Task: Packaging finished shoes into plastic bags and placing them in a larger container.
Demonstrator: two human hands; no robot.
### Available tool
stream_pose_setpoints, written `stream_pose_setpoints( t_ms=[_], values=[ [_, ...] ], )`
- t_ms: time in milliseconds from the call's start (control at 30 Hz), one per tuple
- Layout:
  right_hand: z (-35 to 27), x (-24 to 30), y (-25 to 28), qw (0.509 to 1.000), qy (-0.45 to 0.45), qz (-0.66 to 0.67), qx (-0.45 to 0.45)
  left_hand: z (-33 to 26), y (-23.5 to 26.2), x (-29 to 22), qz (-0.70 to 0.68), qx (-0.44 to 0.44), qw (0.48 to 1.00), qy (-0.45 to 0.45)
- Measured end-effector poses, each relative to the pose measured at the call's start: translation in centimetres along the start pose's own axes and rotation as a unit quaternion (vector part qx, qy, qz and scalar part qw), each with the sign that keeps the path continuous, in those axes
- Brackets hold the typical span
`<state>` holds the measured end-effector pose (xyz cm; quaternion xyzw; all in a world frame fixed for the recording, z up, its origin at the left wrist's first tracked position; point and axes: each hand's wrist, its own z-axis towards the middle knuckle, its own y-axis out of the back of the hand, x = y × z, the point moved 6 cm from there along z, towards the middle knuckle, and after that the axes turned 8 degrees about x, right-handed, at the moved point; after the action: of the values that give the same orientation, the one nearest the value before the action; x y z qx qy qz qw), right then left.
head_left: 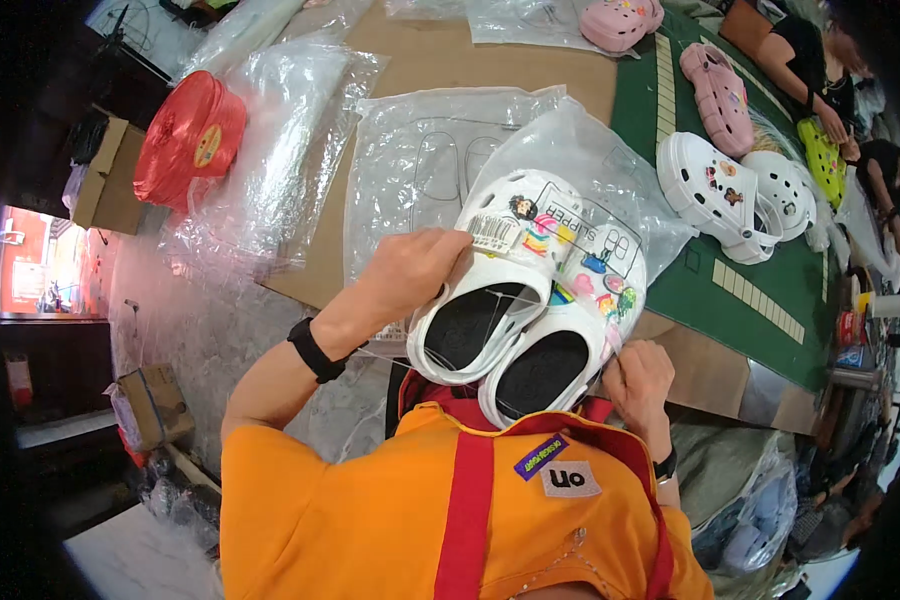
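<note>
A pair of white clogs (517, 272) decorated with colourful charms lies in front of me, heels toward my body. Their toes sit inside a clear printed plastic bag (650, 200), and their black insoles show at the open heels. My left hand (417, 272) is closed on the bag's edge beside the left clog, next to a white barcode tag (494, 232). At the right clog's heel, my right hand (638, 383) has its fingers curled in, pinching the other side of the bag's mouth. Its fingertips are partly hidden.
Flat plastic bags (400, 150) lie on the cardboard-covered table. Left of them is a red roll of plastic twine (192, 140). On the green mat (690, 310) stand white clogs (705, 185) and pink clogs (718, 100). Other people (805, 70) are at the far right.
</note>
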<state>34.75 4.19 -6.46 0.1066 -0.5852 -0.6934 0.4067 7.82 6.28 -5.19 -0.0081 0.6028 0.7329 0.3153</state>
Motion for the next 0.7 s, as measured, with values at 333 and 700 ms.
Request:
stream_pose_setpoints(
  t_ms=[333, 700],
  values=[
    [0.3, -1.6, -0.3, 0.985, -0.125, 0.098, -0.068, 0.8, 0.4, -1.0, 0.074, -0.059, 0.989, -0.113],
    [1.1, 0.6, 1.2, 0.988, 0.059, 0.047, -0.134, -0.8, -0.4, 0.4, -0.071, -0.070, 0.994, -0.046]
  ],
)
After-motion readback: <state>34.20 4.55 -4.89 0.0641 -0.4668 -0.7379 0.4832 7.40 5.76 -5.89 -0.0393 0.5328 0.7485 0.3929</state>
